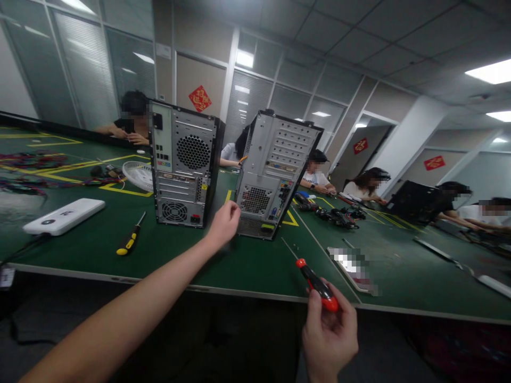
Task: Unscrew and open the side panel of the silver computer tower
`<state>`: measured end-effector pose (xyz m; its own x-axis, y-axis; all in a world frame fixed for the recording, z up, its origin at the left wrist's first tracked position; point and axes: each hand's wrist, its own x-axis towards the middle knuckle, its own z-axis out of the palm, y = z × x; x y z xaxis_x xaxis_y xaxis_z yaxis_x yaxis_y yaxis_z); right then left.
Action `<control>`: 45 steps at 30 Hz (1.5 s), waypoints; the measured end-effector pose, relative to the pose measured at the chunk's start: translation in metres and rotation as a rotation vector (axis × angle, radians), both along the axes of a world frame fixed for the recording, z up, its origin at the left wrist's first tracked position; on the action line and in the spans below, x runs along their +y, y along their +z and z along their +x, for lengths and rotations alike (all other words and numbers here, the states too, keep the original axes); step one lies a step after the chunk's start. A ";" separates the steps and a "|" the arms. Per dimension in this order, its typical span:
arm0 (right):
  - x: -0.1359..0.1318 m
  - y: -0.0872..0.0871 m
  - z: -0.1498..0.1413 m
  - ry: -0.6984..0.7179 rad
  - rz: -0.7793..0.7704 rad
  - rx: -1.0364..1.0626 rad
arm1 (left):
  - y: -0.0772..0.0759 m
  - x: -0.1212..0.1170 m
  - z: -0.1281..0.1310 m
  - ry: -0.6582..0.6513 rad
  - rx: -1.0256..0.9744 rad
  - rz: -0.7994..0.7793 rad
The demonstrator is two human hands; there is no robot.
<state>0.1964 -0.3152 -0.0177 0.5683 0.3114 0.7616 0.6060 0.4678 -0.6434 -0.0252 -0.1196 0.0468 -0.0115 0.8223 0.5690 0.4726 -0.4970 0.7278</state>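
Note:
Between the fingers and thumb of my right hand (331,332) is the handle of a red-and-black screwdriver (317,284). Its thin shaft points up and left toward the bench, near a few tiny loose bits. My left hand (225,221) has its fingers curled together at the lower left edge of a computer case (265,175); whether it touches the case or holds something small I cannot tell. That case faces me with its rear side and looks tilted. A second computer case (183,165) stands to its left, also rear side toward me.
A yellow-and-black screwdriver (130,239) and a white power strip-like box (64,217) lie left on the green bench (247,266). Right are a phone (353,270) and black cables (339,213). A white basket (138,174) sits behind; several people work across the bench.

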 end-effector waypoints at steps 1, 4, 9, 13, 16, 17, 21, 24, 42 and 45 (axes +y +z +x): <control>0.001 -0.004 -0.005 0.031 -0.003 -0.057 | -0.003 0.007 -0.006 0.017 -0.027 -0.059; 0.004 -0.013 -0.020 0.115 -0.061 -0.215 | -0.010 0.026 -0.015 0.053 -0.035 -0.196; 0.014 -0.013 -0.041 0.166 -0.096 -0.455 | -0.017 0.045 -0.020 -0.085 0.076 -0.255; 0.026 -0.014 -0.053 0.216 -0.087 -0.542 | -0.032 0.047 -0.027 -0.193 0.106 -0.166; 0.032 -0.019 -0.058 0.244 -0.080 -0.570 | -0.042 0.046 -0.033 -0.281 0.099 -0.125; 0.033 -0.021 -0.059 0.249 -0.077 -0.576 | -0.044 0.046 -0.034 -0.301 0.091 -0.124; 0.037 -0.025 -0.062 0.253 -0.064 -0.583 | -0.048 0.047 -0.037 -0.313 0.079 -0.129; 0.039 -0.025 -0.065 0.245 -0.058 -0.580 | -0.048 0.047 -0.036 -0.306 0.074 -0.124; 0.042 -0.025 -0.076 0.229 -0.077 -0.618 | -0.047 0.047 -0.035 -0.298 0.117 -0.096; 0.040 -0.026 -0.077 0.157 -0.113 -0.672 | -0.045 0.047 -0.035 -0.303 0.134 -0.084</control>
